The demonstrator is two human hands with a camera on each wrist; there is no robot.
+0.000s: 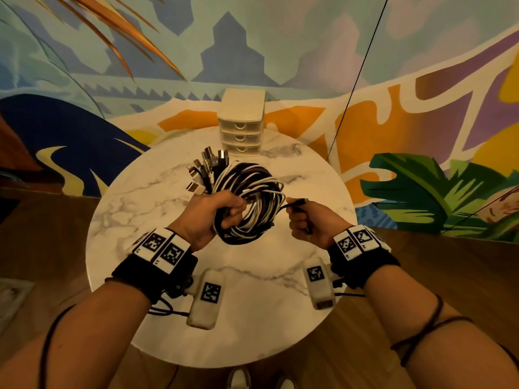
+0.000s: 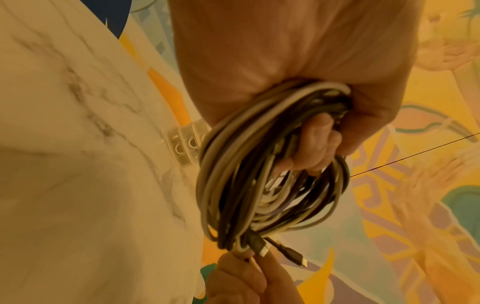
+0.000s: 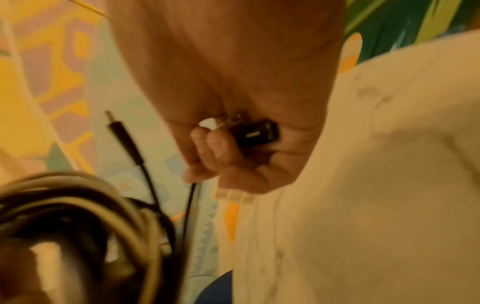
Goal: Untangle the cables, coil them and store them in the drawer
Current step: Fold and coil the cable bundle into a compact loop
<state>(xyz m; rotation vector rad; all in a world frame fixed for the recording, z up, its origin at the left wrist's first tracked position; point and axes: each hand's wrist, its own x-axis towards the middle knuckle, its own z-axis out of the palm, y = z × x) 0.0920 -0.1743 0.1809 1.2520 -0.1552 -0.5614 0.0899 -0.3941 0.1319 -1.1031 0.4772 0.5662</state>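
My left hand (image 1: 222,210) grips a thick coil of white, black and purple cables (image 1: 252,186), held just above the round marble table (image 1: 134,220). A fan of plugs (image 1: 205,169) sticks out of the coil's far left side. Just right of the coil, my right hand (image 1: 300,217) pinches the end of a thin black cable (image 1: 296,203) that runs back into the bundle. In the right wrist view a black plug (image 3: 257,133) sits under the curled fingers, and a second black plug (image 3: 122,131) hangs free. The left wrist view shows the coil (image 2: 259,185) looped around my fingers.
A small white drawer unit (image 1: 241,127) with three shut drawers stands at the table's far edge, against a painted wall. A thin dark line (image 1: 354,88) slants down behind the table on the right. Wooden floor surrounds the table, with shoes (image 1: 238,379) below its near edge.
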